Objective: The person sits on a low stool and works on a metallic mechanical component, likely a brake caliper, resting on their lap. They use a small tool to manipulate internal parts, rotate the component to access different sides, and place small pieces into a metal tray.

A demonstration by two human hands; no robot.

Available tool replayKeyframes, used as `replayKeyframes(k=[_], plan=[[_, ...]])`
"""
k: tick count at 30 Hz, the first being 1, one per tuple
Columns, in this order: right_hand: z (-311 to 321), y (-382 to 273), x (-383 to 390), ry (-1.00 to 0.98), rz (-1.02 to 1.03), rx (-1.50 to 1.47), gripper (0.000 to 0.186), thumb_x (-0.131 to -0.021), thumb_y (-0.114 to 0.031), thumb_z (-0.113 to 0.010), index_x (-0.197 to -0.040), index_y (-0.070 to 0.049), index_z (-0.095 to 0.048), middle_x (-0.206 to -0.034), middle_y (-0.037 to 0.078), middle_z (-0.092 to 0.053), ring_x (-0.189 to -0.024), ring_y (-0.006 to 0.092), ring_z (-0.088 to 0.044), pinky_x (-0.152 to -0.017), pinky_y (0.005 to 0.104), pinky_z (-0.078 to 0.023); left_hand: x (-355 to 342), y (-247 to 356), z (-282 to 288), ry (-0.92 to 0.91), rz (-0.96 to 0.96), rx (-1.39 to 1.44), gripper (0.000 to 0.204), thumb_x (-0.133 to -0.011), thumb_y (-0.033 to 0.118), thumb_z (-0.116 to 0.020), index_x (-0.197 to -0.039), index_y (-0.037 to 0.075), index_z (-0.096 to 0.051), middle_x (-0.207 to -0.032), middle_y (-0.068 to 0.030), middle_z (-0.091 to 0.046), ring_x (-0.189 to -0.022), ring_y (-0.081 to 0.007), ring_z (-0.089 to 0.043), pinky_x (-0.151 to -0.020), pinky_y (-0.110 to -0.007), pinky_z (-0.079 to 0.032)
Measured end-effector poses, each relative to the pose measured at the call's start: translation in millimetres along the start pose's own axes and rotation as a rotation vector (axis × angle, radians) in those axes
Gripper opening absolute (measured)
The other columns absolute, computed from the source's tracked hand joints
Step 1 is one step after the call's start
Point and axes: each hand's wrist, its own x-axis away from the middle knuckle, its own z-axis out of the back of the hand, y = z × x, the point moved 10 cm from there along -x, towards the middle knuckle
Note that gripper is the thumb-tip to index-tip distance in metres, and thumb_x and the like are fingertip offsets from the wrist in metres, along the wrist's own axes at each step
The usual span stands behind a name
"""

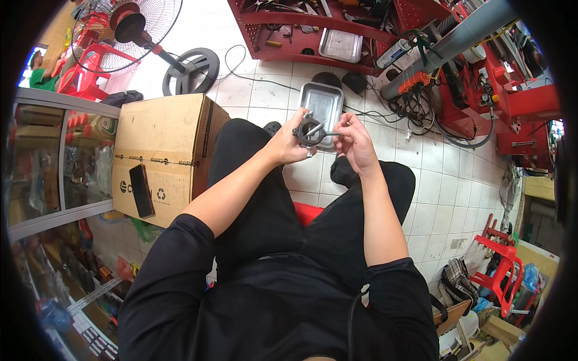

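Observation:
Between my knees, my left hand is closed on the edge of a dark ring-shaped metal part with several bolts sticking out around its rim. A pale rod-like piece crosses the ring's opening. My right hand pinches the outer end of a thin metal rod that reaches to the ring's right side. Whether the rod is threaded into the ring I cannot tell. Beyond and partly behind my hands, a shallow metal tray rests on the tiled floor.
At left stands a cardboard box with a phone on top, beside a glass-fronted cabinet. A standing fan is farther back. Ahead is a red tool cart; cables and red machinery lie to the right.

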Motion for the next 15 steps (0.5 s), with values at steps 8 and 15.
replayKeyframes(k=[8, 15], plan=[[-3.9, 6.6, 2.8, -0.127, -0.091, 0.051, 0.012, -0.088, -0.019, -0.053, -0.092, -0.014, -0.043, -0.069, -0.002, -0.044, -0.049, 0.0054, -0.037, -0.045, 0.0212, -0.030, 0.2, -2.4, -0.9, -0.001, -0.011, 0.007, 0.054, -0.065, 0.004, -0.063, -0.112, 0.005, -0.037, -0.084, -0.0037, -0.057, -0.076, -0.0131, -0.054, -0.073, -0.026, -0.045], [-3.1, 5.2, 4.1, -0.028, -0.102, -0.053, 0.015, -0.089, -0.022, -0.055, -0.093, -0.014, -0.043, -0.067, -0.003, -0.042, -0.044, 0.0048, -0.032, -0.042, 0.0206, -0.026, 0.4, 0.3, 0.0, -0.011, 0.006, 0.007, 0.055, -0.064, 0.003, -0.063, -0.112, 0.005, -0.037, -0.084, -0.0043, -0.057, -0.077, -0.0143, -0.054, -0.073, -0.027, -0.045]])
